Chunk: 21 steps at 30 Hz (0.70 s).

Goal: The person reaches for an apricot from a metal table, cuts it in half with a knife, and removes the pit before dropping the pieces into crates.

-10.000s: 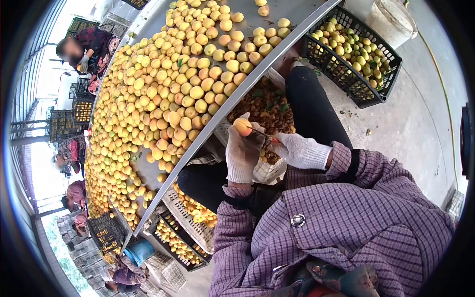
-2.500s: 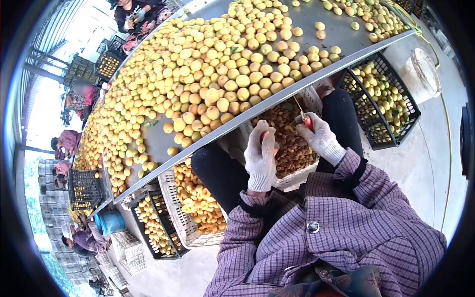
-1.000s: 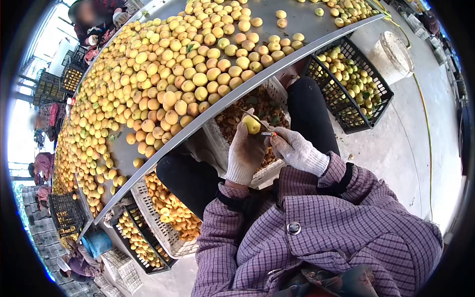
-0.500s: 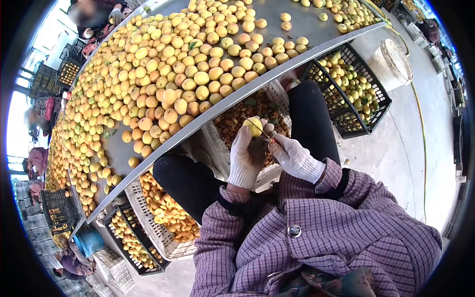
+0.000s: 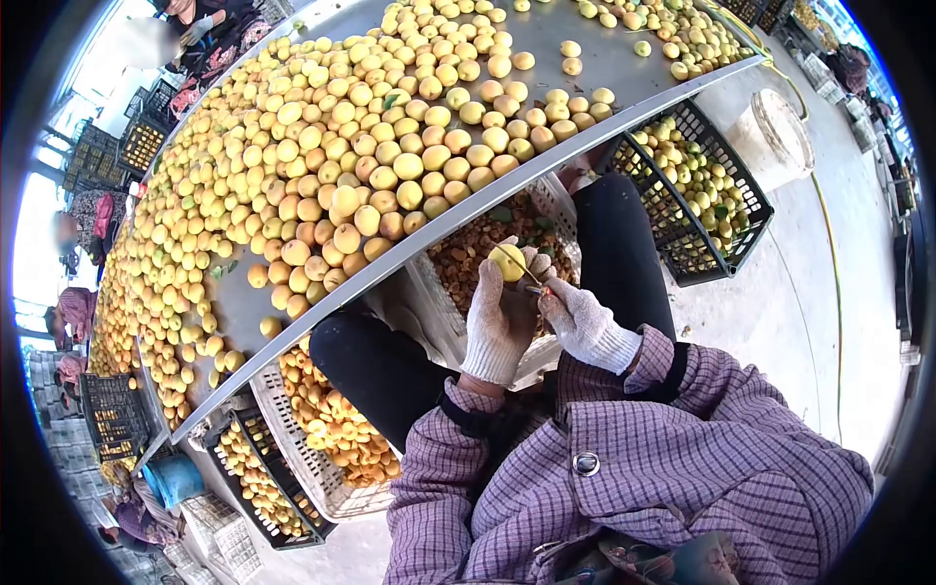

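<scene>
In white knitted gloves, both hands meet over a white crate (image 5: 565,219) that contains brownish pits and scraps. My left hand (image 5: 493,331) is closed around a yellow apricot (image 5: 507,261), gripping it between thumb and fingers. My right hand (image 5: 591,327) pinches a small thin knife (image 5: 534,287) with a bit of red at its handle. Its narrow blade lies against the apricot's right side. Part of the blade and handle is hidden by the gloved fingers.
Whole apricots (image 5: 341,200) cover much of the metal table (image 5: 239,297). A pale crate (image 5: 336,492) of opened apricot halves stands at the left, beside a black crate (image 5: 263,478). Right of my knees are a black crate of greenish fruit (image 5: 687,190) and a white bucket (image 5: 773,132). Other people sit beyond the table.
The view has shifted slightly, so the table and hands appear a little to the right and lower. The apricot stays in my left hand and the knife in my right, held against it.
</scene>
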Motion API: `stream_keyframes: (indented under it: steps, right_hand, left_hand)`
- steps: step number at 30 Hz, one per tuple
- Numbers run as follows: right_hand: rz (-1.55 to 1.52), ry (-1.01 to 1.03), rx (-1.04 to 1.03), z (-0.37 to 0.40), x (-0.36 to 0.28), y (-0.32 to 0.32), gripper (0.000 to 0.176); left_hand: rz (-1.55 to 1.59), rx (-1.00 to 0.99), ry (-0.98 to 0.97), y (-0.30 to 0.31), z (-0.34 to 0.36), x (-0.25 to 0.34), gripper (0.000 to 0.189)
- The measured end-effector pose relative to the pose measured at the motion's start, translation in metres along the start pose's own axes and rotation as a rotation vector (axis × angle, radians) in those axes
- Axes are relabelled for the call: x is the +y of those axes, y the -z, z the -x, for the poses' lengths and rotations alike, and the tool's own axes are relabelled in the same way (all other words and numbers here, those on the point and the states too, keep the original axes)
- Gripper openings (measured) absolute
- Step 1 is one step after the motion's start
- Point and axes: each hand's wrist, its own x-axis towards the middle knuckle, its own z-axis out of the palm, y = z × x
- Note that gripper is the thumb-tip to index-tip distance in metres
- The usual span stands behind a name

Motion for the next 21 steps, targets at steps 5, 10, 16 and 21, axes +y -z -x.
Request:
stream_keyframes:
  steps: [5,10,16,21]
  right_hand:
    - [0.023,-0.066,-0.050,0.000,-0.002,0.002,0.024]
    - [0.084,-0.069,-0.024,-0.004,0.014,-0.006,0.027]
    - [0.028,-0.115,-0.327,-0.024,0.008,0.022,0.036]
    - [-0.070,-0.388,-0.485,-0.027,-0.026,0.056,0.037]
  left_hand:
    - [0.014,0.007,-0.007,-0.004,0.001,0.000,0.056]
    - [-0.023,-0.025,-0.022,0.000,0.002,-0.003,0.056]
    - [-0.189,0.088,0.026,0.016,0.000,0.000,0.050]
    - [-0.560,0.119,-0.144,0.009,-0.006,0.013,0.043]
